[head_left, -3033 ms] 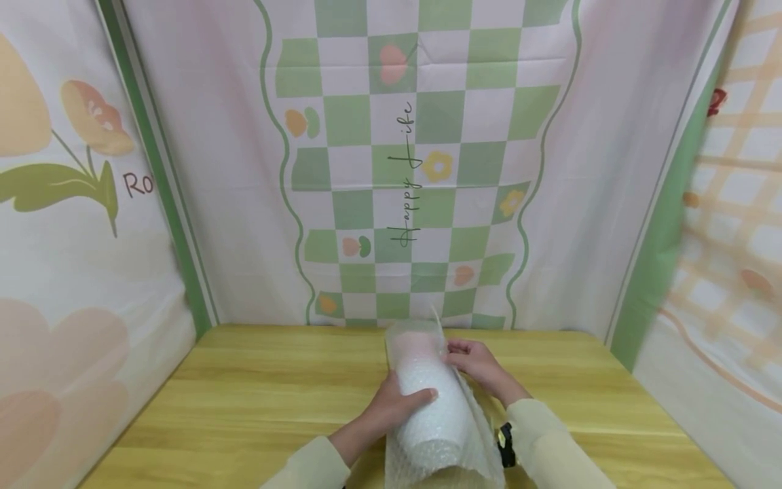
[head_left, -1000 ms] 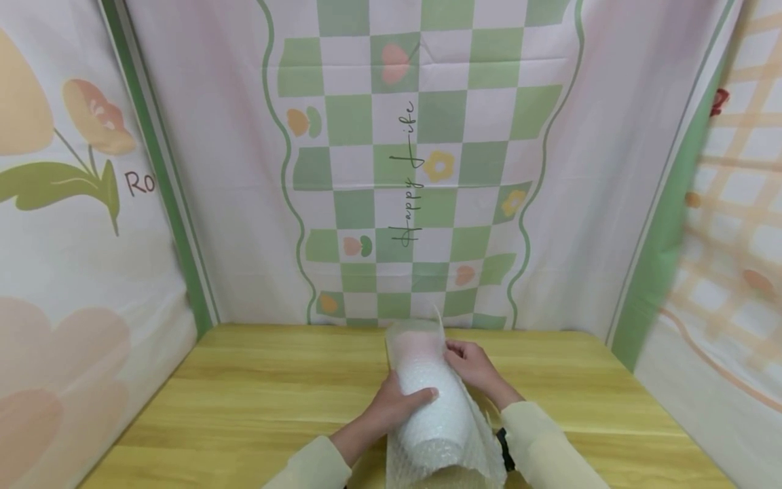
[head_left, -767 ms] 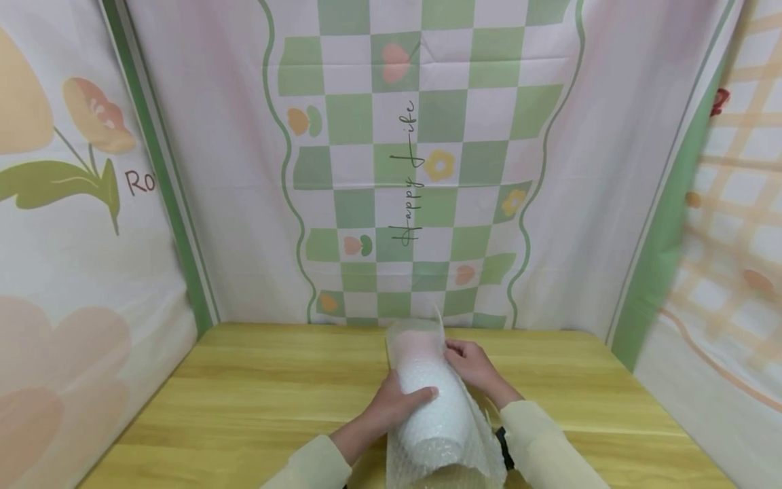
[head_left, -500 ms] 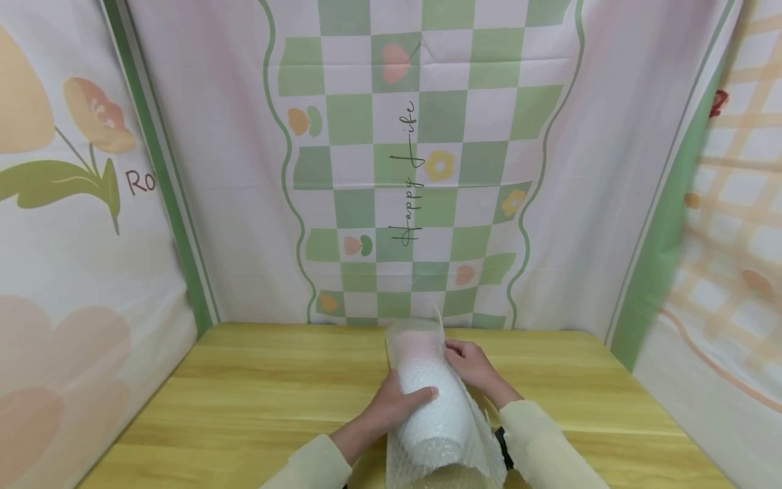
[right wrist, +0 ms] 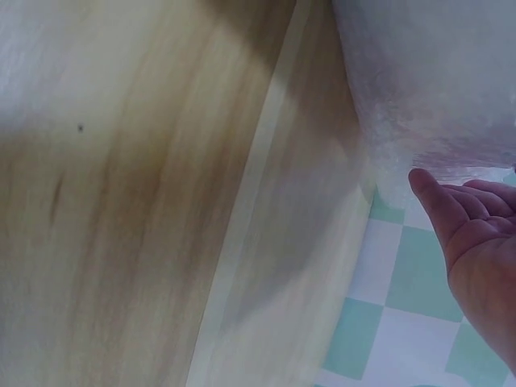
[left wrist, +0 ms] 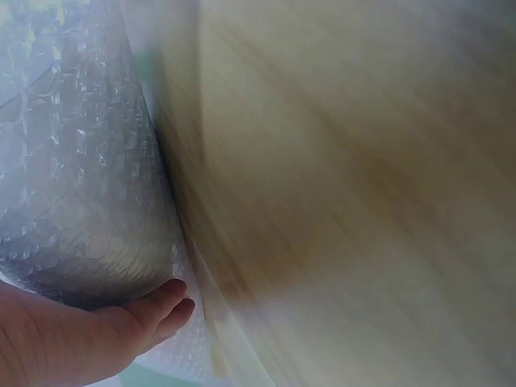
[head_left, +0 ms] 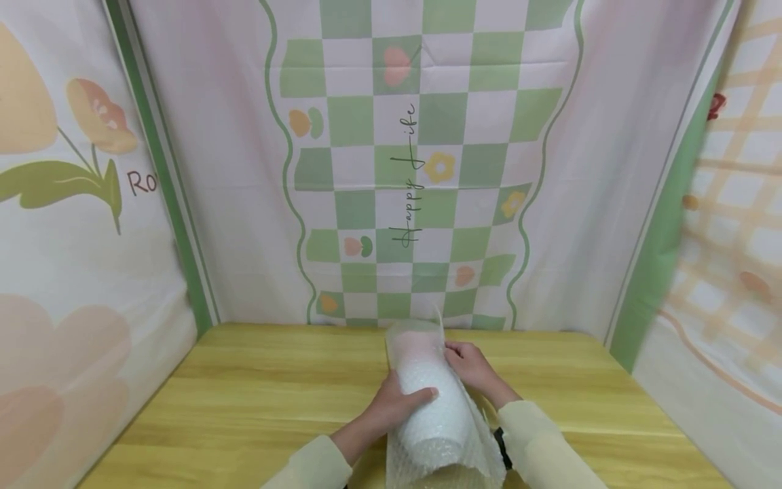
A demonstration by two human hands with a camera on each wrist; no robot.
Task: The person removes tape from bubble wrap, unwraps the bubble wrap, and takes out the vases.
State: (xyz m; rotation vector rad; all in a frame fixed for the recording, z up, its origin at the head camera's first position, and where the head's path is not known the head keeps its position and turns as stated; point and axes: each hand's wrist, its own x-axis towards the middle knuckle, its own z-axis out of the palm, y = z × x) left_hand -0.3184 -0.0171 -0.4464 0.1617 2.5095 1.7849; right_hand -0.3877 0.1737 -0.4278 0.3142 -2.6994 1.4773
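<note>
Compared with three seconds earlier, the bubble-wrapped bundle (head_left: 436, 404) had kept its place, table (head_left: 256, 401) showing on both its sides, and the left hand (head_left: 391, 406) had not moved from it. The right hand (head_left: 475, 367) had its fingers drawn in more at the bundle's right edge, and the black strap (head_left: 502, 448) beside the bundle showed less past the sleeve (head_left: 544, 441). Both forearms slanted inward to the bundle; the left hand gripped it, thumb across its top. Whether the right hand pinched the wrap could not be told. The left wrist view showed fingertips (left wrist: 173, 294) against the bundle's side, hidden from the head view; the right wrist view showed the right palm facing it.
</note>
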